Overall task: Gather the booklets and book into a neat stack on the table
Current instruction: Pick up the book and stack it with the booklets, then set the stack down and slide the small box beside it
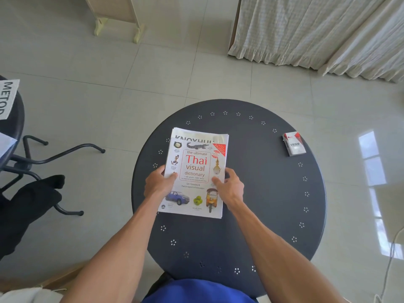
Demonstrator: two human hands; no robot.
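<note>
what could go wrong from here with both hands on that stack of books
The booklets under the Thai visual dictionary stick out at the far edge, so the stack is not yet square; pushing only from the sides with the left hand and right hand may fan them further. The stack's left edge lies near the rim of the round table, so a nudge leftward might tip it over the edge.

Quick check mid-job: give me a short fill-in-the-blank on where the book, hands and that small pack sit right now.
1. The book lies on top of the ____.
2. The left hand and right hand grip the stack's opposite ____.
3. The red and white pack lies to the stack's ____.
4. The table is ____ in shape.

Answers: booklets; sides; right; round
</note>
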